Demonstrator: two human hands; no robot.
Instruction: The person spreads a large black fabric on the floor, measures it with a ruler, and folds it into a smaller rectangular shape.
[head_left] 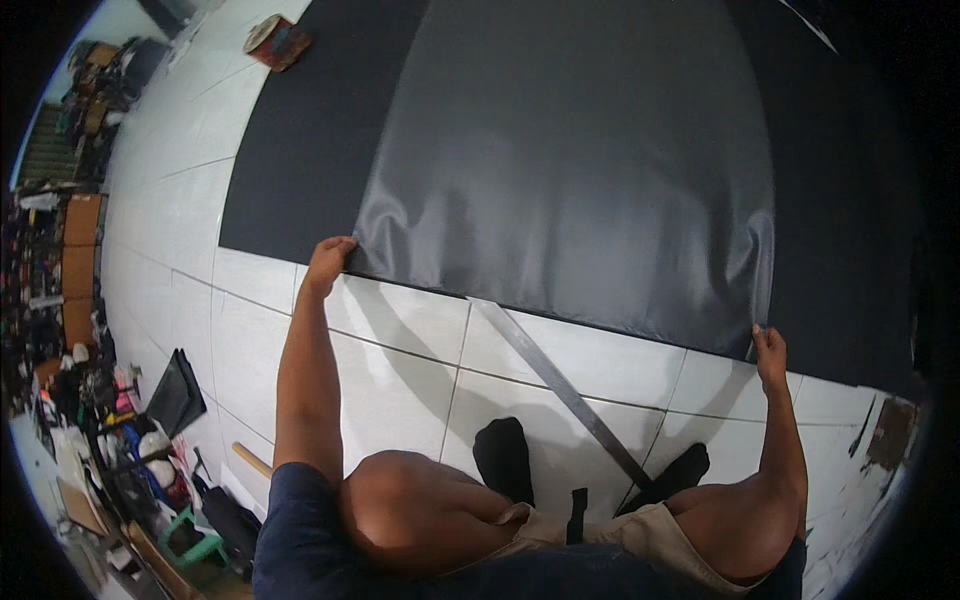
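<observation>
Glossy dark-grey flexible sheet (570, 150): near edge gripped at both corners

Sheet fills the upper centre of the frame; far end runs out of the top, so full length cannot be read. Long axis runs up the frame, away from the body. Near edge slopes from centre left down to centre right, with small puckers at each held corner.

Key relation: bulk of the sheet lies straight ahead of both hands, the edge spanning between them. Left hand (328, 264) pinches the left corner, fingers narrow; right hand (769, 356) pinches the right corner likewise, lower in the frame. Neither is nearer: each touches its own corner.

Beneath and to both sides: matte black sheeting (300, 140); one piece or two, cannot tell. Flat silver-coloured metal strip (563, 393) slants from the near edge down to the black-socked right foot (682, 474); black-socked left foot (505, 460) is left of the strip.

Surface: white tiled floor (250, 335), dark joints. Rust-red tin (278, 42), upper left, at the sheeting's margin.

Room: flat black folded piece (177, 395), lower left; beyond it, dense clutter and orange-brown panels (82, 250) along the left rim. Right rim dark.
</observation>
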